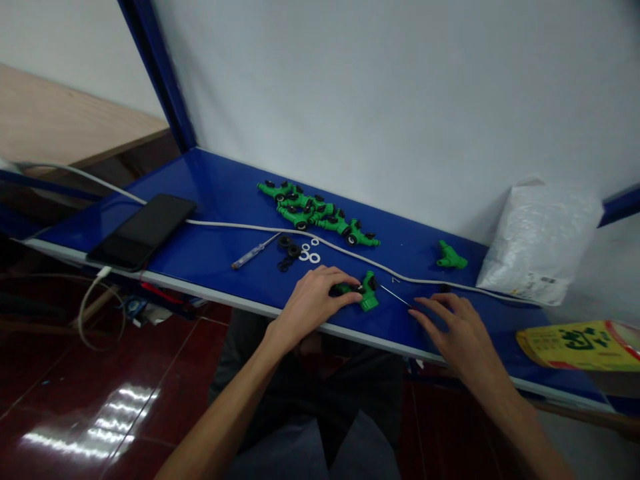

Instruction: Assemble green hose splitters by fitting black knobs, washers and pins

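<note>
My left hand (321, 293) is closed on a green Y-shaped hose splitter (369, 300) with black valve levers, held low over the blue shelf's front part. My right hand (457, 323) pinches a screwdriver (395, 295). Its thin metal shaft points left, the tip at the splitter's black lever; fingers hide most of the handle. Just beyond the splitter lie tiny metal pins or screws (395, 280). White ring washers (314, 258) and black round caps (293, 251) are spread beyond my left hand. A second screwdriver with a clear handle (253, 253) rests left of them.
Several assembled green splitters (320, 212) lie in a cluster toward the wall. One green Y-shaped body (451, 256) sits apart at right. A white cable (240, 227) crosses the blue shelf (220, 180). A phone (145, 230), a plastic-wrapped parcel (540, 240) and a yellow packet (580, 345) flank the work.
</note>
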Demonstrator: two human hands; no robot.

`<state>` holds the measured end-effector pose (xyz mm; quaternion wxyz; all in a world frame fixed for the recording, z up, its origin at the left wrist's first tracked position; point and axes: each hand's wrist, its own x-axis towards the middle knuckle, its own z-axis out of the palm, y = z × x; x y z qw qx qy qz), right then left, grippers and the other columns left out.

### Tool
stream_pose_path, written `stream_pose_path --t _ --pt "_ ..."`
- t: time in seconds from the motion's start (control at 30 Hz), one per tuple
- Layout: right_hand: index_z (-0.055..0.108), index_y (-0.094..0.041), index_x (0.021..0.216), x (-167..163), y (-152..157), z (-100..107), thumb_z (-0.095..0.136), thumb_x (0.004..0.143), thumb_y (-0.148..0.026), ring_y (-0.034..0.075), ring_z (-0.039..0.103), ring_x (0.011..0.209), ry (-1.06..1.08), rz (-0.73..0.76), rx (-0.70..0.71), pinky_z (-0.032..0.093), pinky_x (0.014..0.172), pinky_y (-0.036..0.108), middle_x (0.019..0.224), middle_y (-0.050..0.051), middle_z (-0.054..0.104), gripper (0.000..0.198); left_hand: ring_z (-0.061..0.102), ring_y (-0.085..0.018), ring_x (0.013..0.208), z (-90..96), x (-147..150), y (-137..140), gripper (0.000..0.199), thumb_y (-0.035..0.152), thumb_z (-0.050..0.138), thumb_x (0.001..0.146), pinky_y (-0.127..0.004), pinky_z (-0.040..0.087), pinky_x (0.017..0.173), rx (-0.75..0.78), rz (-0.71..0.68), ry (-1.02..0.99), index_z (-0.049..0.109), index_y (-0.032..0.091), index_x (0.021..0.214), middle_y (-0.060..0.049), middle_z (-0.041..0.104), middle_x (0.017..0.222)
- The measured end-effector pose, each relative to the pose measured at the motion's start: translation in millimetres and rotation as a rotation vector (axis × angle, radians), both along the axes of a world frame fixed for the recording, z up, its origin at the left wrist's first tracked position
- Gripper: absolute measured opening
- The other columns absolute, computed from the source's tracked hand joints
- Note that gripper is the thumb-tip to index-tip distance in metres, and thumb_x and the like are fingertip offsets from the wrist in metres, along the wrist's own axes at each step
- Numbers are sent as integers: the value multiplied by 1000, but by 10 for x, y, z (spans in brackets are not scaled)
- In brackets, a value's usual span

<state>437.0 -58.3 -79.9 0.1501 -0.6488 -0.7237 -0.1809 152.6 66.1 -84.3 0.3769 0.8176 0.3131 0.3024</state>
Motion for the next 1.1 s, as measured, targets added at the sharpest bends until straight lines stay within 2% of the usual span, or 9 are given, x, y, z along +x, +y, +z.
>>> stream_pose_path --t 0.1,0.2,0.33,0.37,0.43,0.5,0.6,0.83,1.1 --pt "72 -16 102 59 -75 -157 41 104 -50 28 62 88 -9 7 -48 53 75 44 97 14 68 46 66 -24 110 12 0 -5 31 49 69 91 -35 47 98 -26 15 -13 76 29 114 -1 76 116" --pt "66 -17 99 -14 -89 -121 41 105 -45 26 65 84 69 4 -76 54 74 42 92 11 70 38 67 -23 110 14 12 8 38 49 71 90 -33 48 98 -57 29 -59 73 30 123 -2 76 118" --pt "61 -18 107 -159 -73 256 47 104 -41 21 71 77 199 67 -102 56 70 34 92 8 73 27 69 -20 109 12 26 48 23 38 69 93 -30 49 98 -62 -45 -121 77 28 112 0 77 116" --pt "62 -19 110 -203 -58 384 48 104 -37 21 72 82 203 102 -132 57 74 34 97 8 73 23 69 -20 108 12 26 56 19 36 68 94 -29 49 97 -67 -61 -129 78 27 109 0 78 114" --pt "63 -20 116 -299 -7 635 49 104 -30 22 72 92 174 185 -155 57 82 34 105 9 72 21 71 -19 106 13 25 65 17 34 67 95 -27 49 96 -80 -72 -131 79 27 104 1 79 111" --pt "64 -19 119 -392 68 844 50 103 -26 21 71 90 132 239 -155 57 81 33 105 9 71 22 71 -19 105 17 25 62 16 34 66 95 -27 49 95 -82 -64 -122 79 27 102 1 79 109" --pt "66 -18 120 -488 180 1033 50 103 -25 21 70 88 68 302 -167 56 78 33 105 11 69 25 71 -20 106 22 33 46 17 36 67 95 -28 50 95 -67 -36 -111 79 28 103 2 79 110" --pt "68 -16 119 -514 248 1138 48 104 -25 21 68 85 -45 335 -221 55 76 33 107 12 68 27 71 -20 102 3 59 44 15 38 70 93 -29 49 93 1 -10 -68 80 31 101 4 79 109" --pt "67 -15 121 -491 260 1120 48 104 -24 20 68 85 -68 357 -259 55 76 32 106 11 66 28 70 -19 99 -12 59 47 15 40 69 93 -30 47 92 31 -1 -45 81 34 100 6 80 108"
